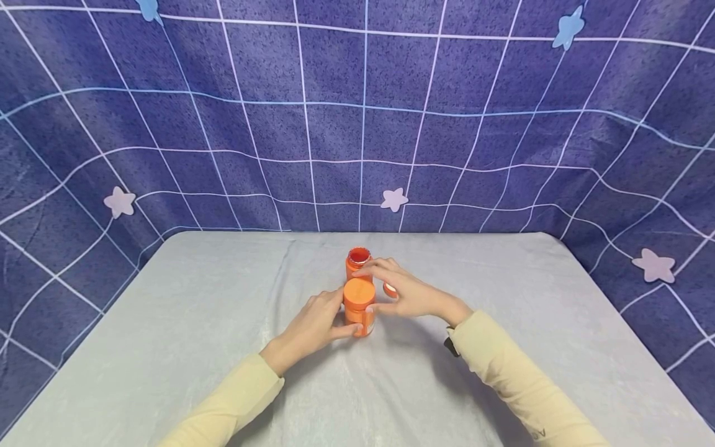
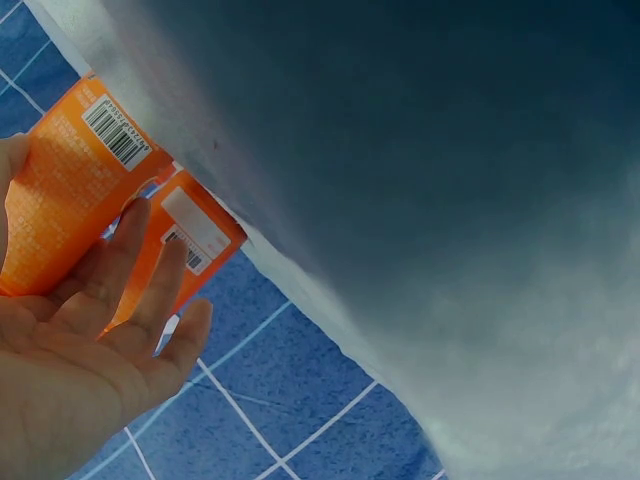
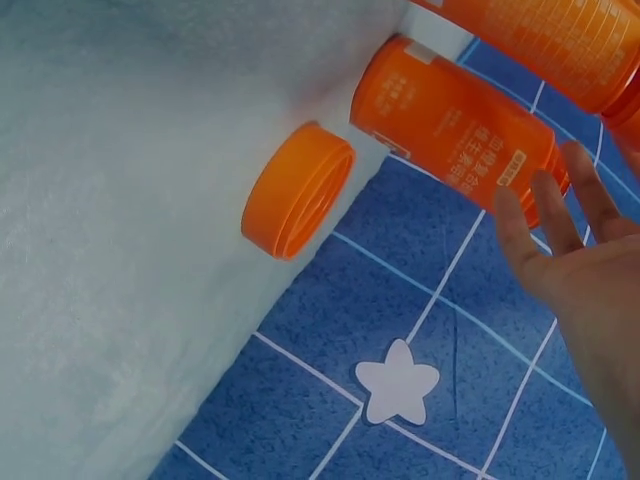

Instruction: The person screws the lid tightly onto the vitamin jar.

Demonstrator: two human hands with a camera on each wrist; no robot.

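An orange bottle [image 1: 357,321] with its cap [image 1: 359,290] on stands upright near the middle of the table. My left hand [image 1: 314,318] grips its left side, thumb in front and fingers behind. The right hand [image 1: 410,297] spreads around the cap's right side, thumb below the rim and fingers reaching past the back. Just behind stands a second orange bottle [image 1: 359,256], uncapped, its mouth showing. In the right wrist view, my right fingers [image 3: 548,215] are straight and overlap that second bottle's neck. A loose orange cap [image 3: 298,190] lies on the table beside it.
A pale grey cloth covers the table [image 1: 212,298]. Behind and at both sides hangs a blue grid-patterned curtain [image 1: 335,130] with star shapes. A small dark object [image 1: 452,346] shows at the right cuff.
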